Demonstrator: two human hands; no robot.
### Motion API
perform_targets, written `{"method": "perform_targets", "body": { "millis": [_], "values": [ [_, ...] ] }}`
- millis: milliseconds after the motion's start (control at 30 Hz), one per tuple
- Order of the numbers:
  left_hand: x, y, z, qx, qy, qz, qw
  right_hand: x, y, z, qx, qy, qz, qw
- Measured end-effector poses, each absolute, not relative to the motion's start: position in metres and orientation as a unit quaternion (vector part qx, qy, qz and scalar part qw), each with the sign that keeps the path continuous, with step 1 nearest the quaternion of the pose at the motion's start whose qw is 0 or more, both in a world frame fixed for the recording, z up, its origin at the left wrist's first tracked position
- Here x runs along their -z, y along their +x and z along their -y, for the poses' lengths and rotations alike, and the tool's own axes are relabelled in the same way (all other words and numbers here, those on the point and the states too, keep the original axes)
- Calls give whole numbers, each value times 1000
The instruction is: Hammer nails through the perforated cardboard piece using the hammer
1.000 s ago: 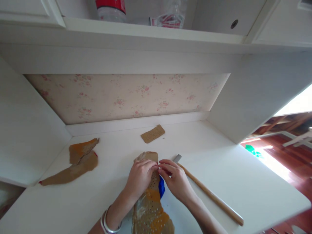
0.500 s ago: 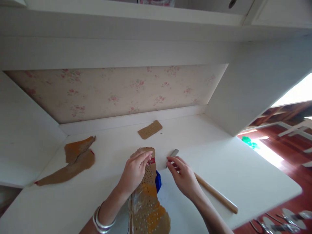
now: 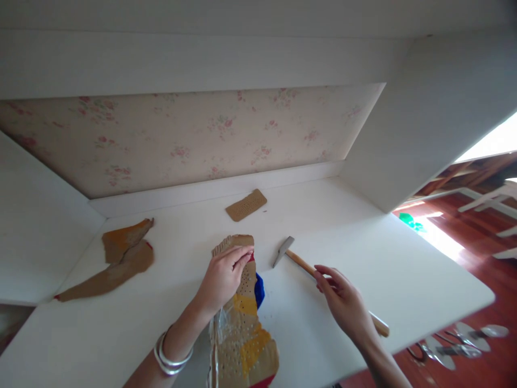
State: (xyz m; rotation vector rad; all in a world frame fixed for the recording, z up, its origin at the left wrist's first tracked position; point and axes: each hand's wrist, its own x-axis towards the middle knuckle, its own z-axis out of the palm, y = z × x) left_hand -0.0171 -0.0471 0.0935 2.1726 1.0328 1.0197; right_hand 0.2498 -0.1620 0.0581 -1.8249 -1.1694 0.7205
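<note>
My left hand (image 3: 224, 275) rests on a long piece of brown cardboard (image 3: 242, 328) with small holes and orange, blue and red patches. Its fingers are curled and pinch something small at the cardboard's upper right edge. My right hand (image 3: 343, 302) hovers over the wooden handle of a hammer (image 3: 301, 261) that lies on the white desk (image 3: 383, 269). The fingers are bent and slightly apart, touching or just above the handle, with nothing gripped.
A small perforated brown piece (image 3: 246, 205) lies near the back wall. Two torn cardboard scraps (image 3: 117, 258) lie at the left. White side panels box in the desk. Beyond the desk's right edge is a red wooden floor with metal objects (image 3: 456, 345).
My right hand has drawn away from the cardboard edge and moved right and down over the hammer handle. The hammer head now shows in full. My left hand stays on the cardboard.
</note>
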Motion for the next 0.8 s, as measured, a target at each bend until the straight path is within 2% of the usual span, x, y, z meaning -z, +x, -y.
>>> {"method": "perform_targets", "body": {
  "millis": [167, 367, 567, 800],
  "values": [
    [-84, -20, 46, -375, 768, -428, 296, -53, 258, 163, -217, -758, 477, 388],
    [-88, -20, 46, -364, 766, -440, 295, -29, 279, 165, -55, -777, 587, 220],
    [-91, -18, 48, -361, 771, -445, 278, -19, 277, 165, -13, -766, 633, 113],
    [-90, -19, 48, -374, 777, -423, 279, -29, 265, 159, -30, -755, 650, 84]
  ]
}}
